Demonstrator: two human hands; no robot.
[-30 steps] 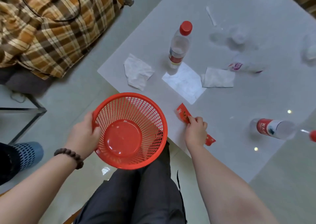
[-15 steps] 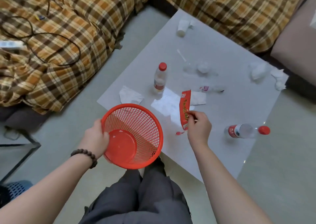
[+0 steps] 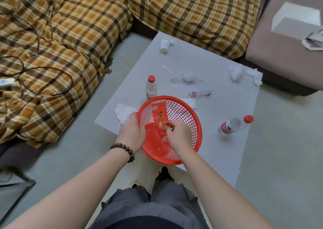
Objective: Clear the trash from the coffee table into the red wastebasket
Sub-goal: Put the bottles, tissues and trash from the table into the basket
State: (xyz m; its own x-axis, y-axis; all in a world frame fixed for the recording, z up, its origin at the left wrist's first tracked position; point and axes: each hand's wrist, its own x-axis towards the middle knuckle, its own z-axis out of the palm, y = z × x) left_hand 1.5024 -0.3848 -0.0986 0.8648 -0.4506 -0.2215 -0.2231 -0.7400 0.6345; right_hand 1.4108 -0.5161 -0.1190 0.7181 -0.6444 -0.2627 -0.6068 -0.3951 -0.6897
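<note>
A pale grey desk (image 3: 218,110) stands on a grey-green floor (image 3: 73,152); beyond it and left of it lies a plaid-covered sofa (image 3: 192,10); a brown cushion (image 3: 279,45) sits right of it.

The red wrapper (image 3: 160,122) has moved from above the table into the wastebasket (image 3: 188,124).

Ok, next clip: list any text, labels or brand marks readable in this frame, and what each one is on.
Red packet in the wastebasket, pinched by the right hand: gold Chinese characters; the top one looks like "招", the rest blurred.
Lying bottle: red label with white print, too blurred to read.
Standing bottle: label unreadable.
Small wrapper: pink mark, unreadable.
Nothing else carries readable text.
</note>
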